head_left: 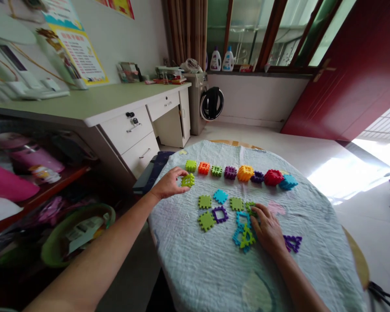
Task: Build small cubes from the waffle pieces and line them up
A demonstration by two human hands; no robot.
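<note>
My left hand (pixel 169 183) is stretched out over the left side of a round table covered with a pale blue cloth (pixel 214 268), fingers closed on a yellow-green block cube (pixel 188 180). Just beyond it runs a row of assembled cubes, from a green cube (pixel 191 165) on the left to a red cube (pixel 273 177) and a blue cube (pixel 288 182) on the right. My right hand (pixel 268 229) rests on the cloth among flat puzzle tiles, its fingertips on a green tile (pixel 250 208). A green triangle tile (pixel 247 238) lies against it.
More flat tiles lie in front: green squares (pixel 206 220), a purple frame (pixel 220 214), a purple triangle (pixel 293 242). A desk with drawers (pixel 130 130) stands left, a washing machine (pixel 208 104) behind it, a red door (pixel 354 73) at right.
</note>
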